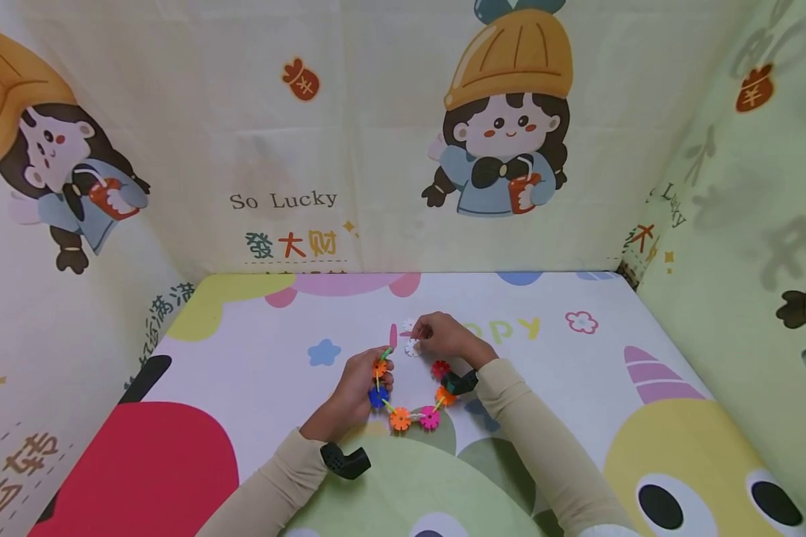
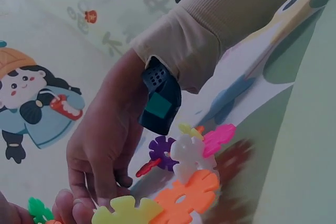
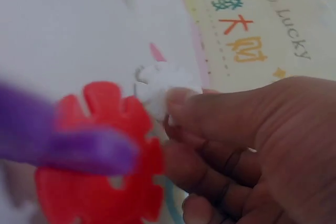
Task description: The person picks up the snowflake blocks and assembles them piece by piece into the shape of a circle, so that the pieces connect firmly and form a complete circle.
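Note:
My left hand (image 1: 357,384) grips the left end of a chain of notched plastic snowflake discs, near its green disc (image 1: 386,353) and orange disc (image 1: 380,368). Hanging in a U, the chain runs through a blue disc (image 1: 378,397), another orange disc (image 1: 400,419) and a pink disc (image 1: 430,418), up to a red disc (image 1: 439,368) at its right end. A purple disc (image 3: 89,150) crosses the red one in the right wrist view. Thumb and fingers of my right hand (image 1: 447,335) pinch a white snowflake disc (image 3: 157,87), apart from the chain's red end.
Under the hands lies a table (image 1: 255,373) with a printed cartoon cover. Printed cloth walls (image 1: 376,149) enclose it at the back and both sides. A black bar (image 1: 149,377) lies along the left edge.

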The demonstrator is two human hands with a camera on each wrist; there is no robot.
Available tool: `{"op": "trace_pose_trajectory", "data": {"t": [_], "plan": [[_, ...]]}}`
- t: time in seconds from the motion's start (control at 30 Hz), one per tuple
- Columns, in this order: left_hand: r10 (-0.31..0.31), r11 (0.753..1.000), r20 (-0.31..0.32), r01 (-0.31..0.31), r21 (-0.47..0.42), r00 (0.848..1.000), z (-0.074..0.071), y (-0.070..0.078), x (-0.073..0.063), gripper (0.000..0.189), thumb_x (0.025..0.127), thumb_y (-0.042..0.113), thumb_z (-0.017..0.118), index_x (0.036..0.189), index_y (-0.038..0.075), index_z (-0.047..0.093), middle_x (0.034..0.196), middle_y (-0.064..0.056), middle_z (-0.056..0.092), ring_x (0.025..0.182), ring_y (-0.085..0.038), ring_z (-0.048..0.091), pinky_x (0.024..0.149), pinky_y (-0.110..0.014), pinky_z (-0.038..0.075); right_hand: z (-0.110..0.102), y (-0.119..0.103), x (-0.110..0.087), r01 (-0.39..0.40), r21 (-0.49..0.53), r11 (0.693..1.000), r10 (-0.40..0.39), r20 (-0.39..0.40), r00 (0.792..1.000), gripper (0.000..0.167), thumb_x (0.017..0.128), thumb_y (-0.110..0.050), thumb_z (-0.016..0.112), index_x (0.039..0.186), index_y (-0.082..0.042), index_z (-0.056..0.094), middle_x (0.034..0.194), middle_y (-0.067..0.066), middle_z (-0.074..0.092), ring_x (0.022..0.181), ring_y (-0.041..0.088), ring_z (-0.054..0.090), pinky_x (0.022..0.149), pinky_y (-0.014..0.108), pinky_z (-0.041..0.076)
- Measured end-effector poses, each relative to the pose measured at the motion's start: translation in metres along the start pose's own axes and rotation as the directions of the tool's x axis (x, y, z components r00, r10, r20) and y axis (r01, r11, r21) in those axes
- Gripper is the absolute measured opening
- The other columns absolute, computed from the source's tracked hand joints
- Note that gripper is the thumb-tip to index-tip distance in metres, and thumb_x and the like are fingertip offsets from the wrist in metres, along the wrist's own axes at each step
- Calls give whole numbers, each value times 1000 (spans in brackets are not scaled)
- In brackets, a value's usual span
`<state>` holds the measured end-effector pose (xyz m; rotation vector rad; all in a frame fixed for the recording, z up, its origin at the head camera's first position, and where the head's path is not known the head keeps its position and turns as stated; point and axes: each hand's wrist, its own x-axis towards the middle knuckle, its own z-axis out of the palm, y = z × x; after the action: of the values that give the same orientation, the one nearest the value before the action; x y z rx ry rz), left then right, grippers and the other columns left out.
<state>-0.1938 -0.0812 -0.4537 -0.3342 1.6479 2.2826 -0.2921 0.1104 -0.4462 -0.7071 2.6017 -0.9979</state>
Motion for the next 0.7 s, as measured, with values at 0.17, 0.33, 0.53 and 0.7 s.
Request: {"op": "trace_pose_trajectory", "data": {"t": [0.17, 0.33, 0.53, 0.7], "plan": [[11, 1000, -6, -11, -8, 1000, 1, -2, 2, 40, 107, 21, 35, 137, -2, 46, 91, -7, 52, 64, -14, 49, 61, -25, 50, -7, -3, -5, 47, 115, 992, -40, -62, 997, 10, 90, -3, 67, 100, -2, 70, 80, 2, 63, 66, 16, 54, 59, 26, 45], [9, 1000, 6, -9, -3, 1000, 6, -3, 4, 39, 107, 21, 36, 136, -3, 46, 91, -7, 53, 63, -13, 49, 59, -24, 50, -12, -9, -11, 64, 223, 973, -35, -132, 991, 17, 93, -6, 65, 108, 1, 70, 83, 5, 65, 65, 19, 55, 59, 30, 48], [24, 1000, 20, -23, -2, 1000, 6, -3, 6, 38, 107, 20, 36, 134, -4, 48, 87, -6, 53, 60, -12, 47, 57, -23, 48, -12, -14, -15, 51, 336, 940, -15, -108, 994, 20, 93, -13, 66, 110, -2, 71, 89, 6, 69, 73, 28, 60, 72, 48, 52], [29, 1000, 23, -29, 7, 999, 7, -2, 5, 37, 107, 21, 36, 132, -2, 49, 87, -5, 53, 59, -12, 46, 57, -22, 48, -9, -17, -15, 46, 361, 932, -17, -84, 996, 15, 93, -12, 66, 105, -6, 74, 86, 4, 69, 75, 32, 61, 73, 52, 51]]}}
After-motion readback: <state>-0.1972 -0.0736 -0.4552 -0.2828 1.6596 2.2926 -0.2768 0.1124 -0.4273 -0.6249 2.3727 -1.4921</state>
